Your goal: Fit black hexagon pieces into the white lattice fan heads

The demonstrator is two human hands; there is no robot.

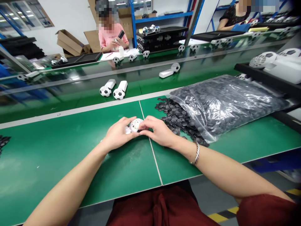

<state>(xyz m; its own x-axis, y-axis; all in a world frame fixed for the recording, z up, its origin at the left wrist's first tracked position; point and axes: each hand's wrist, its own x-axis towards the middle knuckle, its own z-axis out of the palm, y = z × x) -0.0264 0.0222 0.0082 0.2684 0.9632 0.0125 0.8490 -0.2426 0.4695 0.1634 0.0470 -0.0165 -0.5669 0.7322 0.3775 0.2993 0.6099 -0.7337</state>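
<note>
Over the green table my left hand [119, 131] is closed around a white plastic soccer-ball-shaped housing [135, 125] with open cut-outs. Part of its white handle shows beside the left fingers. My right hand [157, 130] pinches at the right side of the ball, where a dark sliver of a small black piece [138, 131] shows, mostly hidden by the fingertips. To the right of that hand, loose black pieces [175, 116] spill from a clear plastic bag [228, 103] full of them.
White pieces with black-patched balls [119, 94] lie on the conveyor [89, 91] beyond the pale ledge. Black trays [270, 73] with white housings stand at right. More black pieces [3, 141] lie at the left edge. A co-worker in pink [113, 37] and another person [235, 18] sit across.
</note>
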